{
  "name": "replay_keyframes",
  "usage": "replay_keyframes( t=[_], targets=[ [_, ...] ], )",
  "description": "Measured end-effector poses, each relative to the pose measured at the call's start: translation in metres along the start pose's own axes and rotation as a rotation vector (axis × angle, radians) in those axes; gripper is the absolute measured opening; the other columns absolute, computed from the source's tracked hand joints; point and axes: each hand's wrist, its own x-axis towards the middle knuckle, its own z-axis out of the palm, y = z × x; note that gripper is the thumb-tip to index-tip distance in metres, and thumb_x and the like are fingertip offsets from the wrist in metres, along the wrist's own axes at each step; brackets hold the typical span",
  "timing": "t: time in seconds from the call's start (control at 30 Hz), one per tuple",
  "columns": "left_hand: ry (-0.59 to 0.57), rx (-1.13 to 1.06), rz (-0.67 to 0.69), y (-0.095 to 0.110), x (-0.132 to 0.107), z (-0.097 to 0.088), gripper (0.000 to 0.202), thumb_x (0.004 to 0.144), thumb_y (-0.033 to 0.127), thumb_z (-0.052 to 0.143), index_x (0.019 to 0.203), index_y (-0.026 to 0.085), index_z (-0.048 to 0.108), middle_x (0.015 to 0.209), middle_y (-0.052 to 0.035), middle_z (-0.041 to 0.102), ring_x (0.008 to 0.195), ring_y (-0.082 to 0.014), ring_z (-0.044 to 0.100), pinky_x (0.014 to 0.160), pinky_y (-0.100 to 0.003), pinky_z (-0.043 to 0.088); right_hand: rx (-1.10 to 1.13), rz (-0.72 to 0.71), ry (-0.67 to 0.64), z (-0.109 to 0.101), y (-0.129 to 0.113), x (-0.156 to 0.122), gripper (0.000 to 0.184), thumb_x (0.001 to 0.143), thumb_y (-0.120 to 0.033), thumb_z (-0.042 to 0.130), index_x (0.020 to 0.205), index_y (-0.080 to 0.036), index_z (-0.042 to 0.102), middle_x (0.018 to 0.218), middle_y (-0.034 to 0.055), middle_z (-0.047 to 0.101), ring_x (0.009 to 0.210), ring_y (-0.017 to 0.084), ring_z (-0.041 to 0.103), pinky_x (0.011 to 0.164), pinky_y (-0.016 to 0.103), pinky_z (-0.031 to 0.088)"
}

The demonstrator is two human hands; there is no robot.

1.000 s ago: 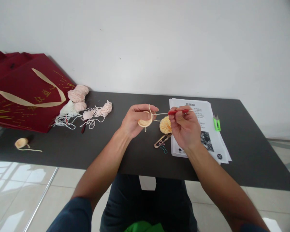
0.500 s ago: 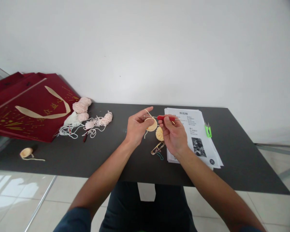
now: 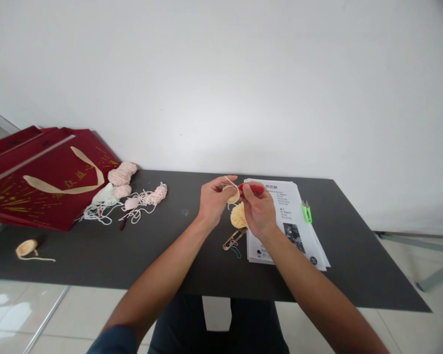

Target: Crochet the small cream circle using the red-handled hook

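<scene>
My left hand (image 3: 213, 201) pinches a small round cream crochet piece (image 3: 233, 197), with a strand of yarn looped over its forefinger. My right hand (image 3: 259, 211) is closed on a red-handled crochet hook (image 3: 251, 188) whose metal tip points left into the piece. The two hands meet above the dark table (image 3: 192, 255). A ball of yellow yarn (image 3: 238, 215) lies on the table just under them.
A stack of printed sheets (image 3: 291, 221) lies right of my hands, with green snips (image 3: 306, 212) beside it. A metal clip with stitch markers (image 3: 232, 241) sits below the yarn. Pink and white yarn (image 3: 127, 194), a red gift bag (image 3: 44, 182) and a small cream crochet cup (image 3: 26, 248) lie left.
My hands have drawn together; the hook tip has moved left into the crochet piece. The camera has tilted up, so everything sits lower in view.
</scene>
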Motion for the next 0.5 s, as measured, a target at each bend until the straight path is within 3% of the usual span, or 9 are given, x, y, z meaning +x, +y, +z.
replay_keyframes(
  t=[0.23, 0.5],
  targets=[
    [0.059, 0.006, -0.050, -0.017, -0.007, -0.005, 0.033, 0.066, 0.018, 0.080, 0.100, 0.018, 0.080, 0.073, 0.0027, 0.067, 0.061, -0.0088, 0.055, 0.060, -0.022, 0.043, -0.010, 0.023, 0.057, -0.018, 0.012, -0.004, 0.023, 0.075, -0.032, 0.090, 0.085, -0.021, 0.072, 0.083, -0.0021, 0.076, 0.072, 0.010, 0.067, 0.071, 0.026, 0.055],
    [0.014, 0.004, -0.071, -0.016, -0.018, -0.007, 0.036, 0.068, 0.019, 0.082, 0.105, 0.020, 0.080, 0.075, 0.0025, 0.068, 0.064, -0.0091, 0.057, 0.063, -0.023, 0.046, -0.067, 0.005, 0.046, -0.021, 0.011, -0.016, 0.019, 0.079, -0.031, 0.086, 0.088, -0.024, 0.071, 0.084, -0.0026, 0.077, 0.072, 0.011, 0.068, 0.071, 0.026, 0.057]
  ],
)
